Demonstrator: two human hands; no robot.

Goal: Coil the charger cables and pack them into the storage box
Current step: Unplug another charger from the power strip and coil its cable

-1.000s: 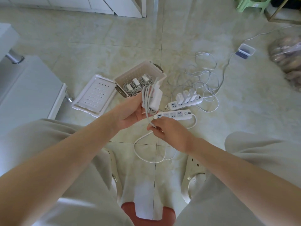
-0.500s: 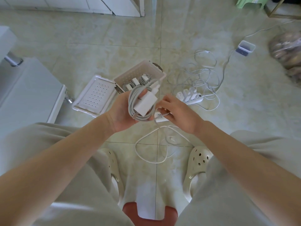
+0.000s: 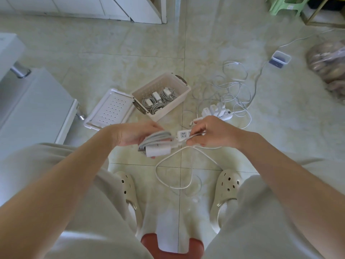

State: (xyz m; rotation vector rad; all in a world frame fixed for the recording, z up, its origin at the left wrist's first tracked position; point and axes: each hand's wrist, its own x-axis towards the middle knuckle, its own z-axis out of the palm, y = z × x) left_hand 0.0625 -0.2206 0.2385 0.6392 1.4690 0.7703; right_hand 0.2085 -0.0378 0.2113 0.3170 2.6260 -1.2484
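The tiled floor fills most of the view, with a white cabinet well to the left of the fingers. Just beyond the left fingertips the box stands open on the floor. Inside it lie several coiled chargers, grey loops around white bricks, packed side by side. Its perforated lid lies flat against the box's left end, beyond the left wrist.

Far beyond and to the right of the right fingers sit a clear bag of brownish lumps and a small clear tub. The tub holds something dark blue that I cannot make out.

A tangle of loose white cables spreads across the floor beyond the right fingers. At its near edge, just past the right knuckles, lies a power strip with white plugs in it. A second strip lies under the gap between the hands, its right end hidden by the right fingers. Below the fingers a white cord loops on the floor between two clogs.

The left hand has its fingers curled around a charger, pressing the grey coil against the white brick. The right hand pinches the cable's free end between thumb and fingers, close beside the coil.
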